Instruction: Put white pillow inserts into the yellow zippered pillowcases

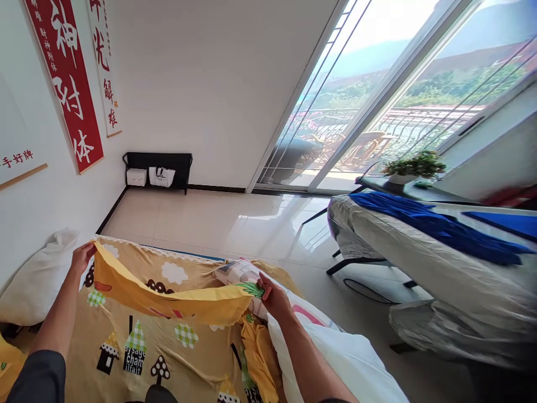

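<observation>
A yellow printed cloth (184,305) hangs stretched between my two hands, sagging in the middle above the bed. My left hand (84,257) pinches its upper left corner. At its right end, near a green leaf print, my right hand (274,296) grips the other corner. Below lies a tan blanket (180,364) printed with clouds, trees and houses. Another crumpled yellow cloth (258,358) lies beneath the right end. A patterned pillow (239,271) is behind my right hand, and a white pillow (348,358) lies under my right forearm.
Another white pillow (37,280) rests at the left by the wall. To the right stands a plastic-covered table (369,224) with blue cloth (428,224) on top. A black bench (168,162) holding a white bag (161,177) stands against the far wall.
</observation>
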Demonstrator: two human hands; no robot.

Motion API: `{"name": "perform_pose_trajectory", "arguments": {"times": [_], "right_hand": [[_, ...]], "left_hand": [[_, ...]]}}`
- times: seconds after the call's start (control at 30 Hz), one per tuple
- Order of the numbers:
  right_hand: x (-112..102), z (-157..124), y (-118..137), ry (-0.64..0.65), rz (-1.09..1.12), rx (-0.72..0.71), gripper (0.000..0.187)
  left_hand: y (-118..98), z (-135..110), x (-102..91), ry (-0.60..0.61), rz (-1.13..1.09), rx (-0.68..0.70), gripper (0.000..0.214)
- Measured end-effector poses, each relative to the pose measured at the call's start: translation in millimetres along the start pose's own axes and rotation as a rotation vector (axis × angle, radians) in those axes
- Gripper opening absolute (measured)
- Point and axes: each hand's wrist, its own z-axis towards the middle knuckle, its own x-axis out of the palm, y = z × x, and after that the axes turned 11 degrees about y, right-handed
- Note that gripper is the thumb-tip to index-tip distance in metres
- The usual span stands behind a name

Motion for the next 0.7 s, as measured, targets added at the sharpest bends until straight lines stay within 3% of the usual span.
{"name": "perform_pose_trajectory", "arguments": {"times": [0.1,0.17,0.23,0.3,0.37,0.43,0.57,0.7], "right_hand": [[-3,8,31,0.091,0.028,0.071,0.044],[-9,6,44,0.134,0.04,0.117,0.046],[-15,-1,48,0.161,0.051,0.153,0.049],[-22,-11,39,0.17,0.064,0.194,0.05],[-28,-19,14,0.155,0.083,0.248,0.05],[-36,-24,-27,0.117,0.1,0.318,0.048],[-51,-31,-138,0.026,0.074,0.452,0.045],[-65,-40,-251,-0.048,-0.03,0.552,0.04]], "left_hand": [[-32,7,5.5,0.034,-0.148,0.129,0.028],[-42,4,-0.6,0.003,-0.211,0.177,0.034],[-39,-5,-12.7,-0.062,-0.24,0.181,0.036],[-23,-20,-28.4,-0.131,-0.24,0.141,0.035],[5,-36,-46.4,-0.18,-0.225,0.068,0.033],[44,-49,-67.3,-0.22,-0.184,-0.034,0.03],[143,-61,-118.4,-0.286,-0.02,-0.254,0.025],[240,-65,-162.0,-0.404,0.039,-0.331,0.023]]}}
